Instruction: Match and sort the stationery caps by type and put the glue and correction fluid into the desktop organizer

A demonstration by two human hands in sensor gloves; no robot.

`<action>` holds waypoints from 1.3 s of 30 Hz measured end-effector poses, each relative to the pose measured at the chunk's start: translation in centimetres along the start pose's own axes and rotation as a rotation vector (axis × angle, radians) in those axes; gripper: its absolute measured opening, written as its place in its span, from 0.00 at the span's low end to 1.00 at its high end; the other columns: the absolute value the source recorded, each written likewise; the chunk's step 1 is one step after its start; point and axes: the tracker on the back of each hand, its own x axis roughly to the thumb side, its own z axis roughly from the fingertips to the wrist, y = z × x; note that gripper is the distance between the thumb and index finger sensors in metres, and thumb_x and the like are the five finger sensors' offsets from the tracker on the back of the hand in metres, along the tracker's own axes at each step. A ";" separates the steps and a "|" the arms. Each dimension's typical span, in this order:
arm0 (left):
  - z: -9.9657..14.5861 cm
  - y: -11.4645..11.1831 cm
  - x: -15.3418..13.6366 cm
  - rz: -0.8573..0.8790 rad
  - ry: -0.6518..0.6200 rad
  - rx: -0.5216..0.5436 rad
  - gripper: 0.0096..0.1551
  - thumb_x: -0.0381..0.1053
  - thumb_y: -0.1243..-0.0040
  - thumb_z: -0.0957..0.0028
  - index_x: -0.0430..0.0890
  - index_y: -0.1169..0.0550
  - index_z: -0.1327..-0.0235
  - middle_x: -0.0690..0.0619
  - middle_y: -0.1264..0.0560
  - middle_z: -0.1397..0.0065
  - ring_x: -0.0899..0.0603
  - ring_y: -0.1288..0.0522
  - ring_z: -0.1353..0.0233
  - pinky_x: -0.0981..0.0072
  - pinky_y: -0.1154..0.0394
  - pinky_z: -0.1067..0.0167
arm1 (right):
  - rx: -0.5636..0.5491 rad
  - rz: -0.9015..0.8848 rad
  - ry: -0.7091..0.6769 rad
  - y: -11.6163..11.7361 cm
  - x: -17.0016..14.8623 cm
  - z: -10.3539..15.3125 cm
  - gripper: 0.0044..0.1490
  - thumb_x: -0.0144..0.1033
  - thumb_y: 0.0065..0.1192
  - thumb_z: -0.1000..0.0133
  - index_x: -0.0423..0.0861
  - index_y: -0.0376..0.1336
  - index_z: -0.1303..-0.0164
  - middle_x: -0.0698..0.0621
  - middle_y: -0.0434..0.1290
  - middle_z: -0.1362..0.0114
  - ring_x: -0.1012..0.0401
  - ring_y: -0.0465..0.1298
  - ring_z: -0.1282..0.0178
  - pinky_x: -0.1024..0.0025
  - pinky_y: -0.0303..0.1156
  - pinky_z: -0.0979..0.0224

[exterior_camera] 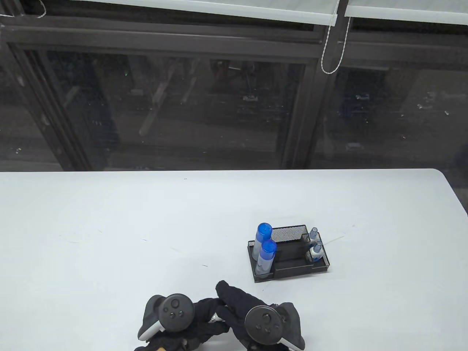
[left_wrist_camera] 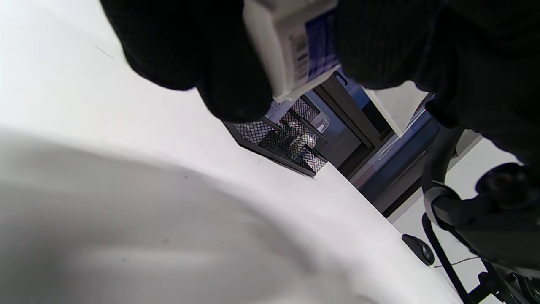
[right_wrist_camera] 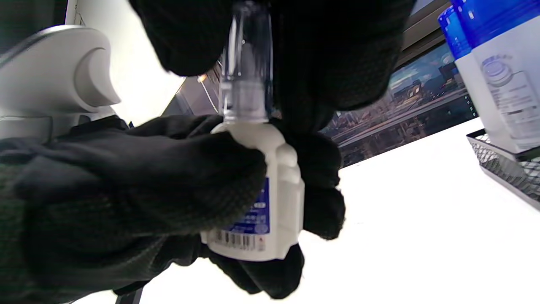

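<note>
My left hand (right_wrist_camera: 139, 185) grips a white correction fluid bottle (right_wrist_camera: 274, 202) with a blue label. My right hand's fingers (right_wrist_camera: 329, 50) pinch the clear cap (right_wrist_camera: 247, 63) sitting on the bottle's neck. In the table view both hands, left (exterior_camera: 197, 314) and right (exterior_camera: 234, 298), meet at the near edge and hide the bottle. The black mesh organizer (exterior_camera: 292, 272) stands to the right beyond them. Its left slot holds two blue-capped glue sticks (exterior_camera: 268, 252), and its right slot holds two small capped correction fluid bottles (exterior_camera: 316, 250). The bottle's base (left_wrist_camera: 291, 46) shows in the left wrist view.
The white table (exterior_camera: 109, 226) stretches left and far of the organizer, ending at a dark window wall. Its rounded right corner (exterior_camera: 444, 179) lies well past the organizer. A black chair frame (left_wrist_camera: 455, 202) stands off the table's edge.
</note>
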 end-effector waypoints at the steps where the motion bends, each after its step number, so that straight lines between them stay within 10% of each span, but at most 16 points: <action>1: 0.0 0.0 0.0 0.001 0.000 0.001 0.38 0.64 0.38 0.45 0.50 0.29 0.24 0.49 0.23 0.25 0.48 0.15 0.37 0.50 0.21 0.38 | -0.018 -0.012 0.009 0.0 0.0 0.0 0.40 0.43 0.65 0.46 0.44 0.60 0.23 0.43 0.73 0.28 0.56 0.83 0.40 0.61 0.80 0.35; 39: 0.9 1.6 1.0 -0.240 -0.011 0.209 0.35 0.58 0.32 0.47 0.52 0.27 0.26 0.50 0.21 0.26 0.46 0.14 0.37 0.49 0.21 0.38 | -0.083 -0.018 0.007 -0.2 0.3 0.9 0.36 0.43 0.64 0.45 0.43 0.63 0.27 0.43 0.77 0.34 0.52 0.82 0.45 0.54 0.76 0.38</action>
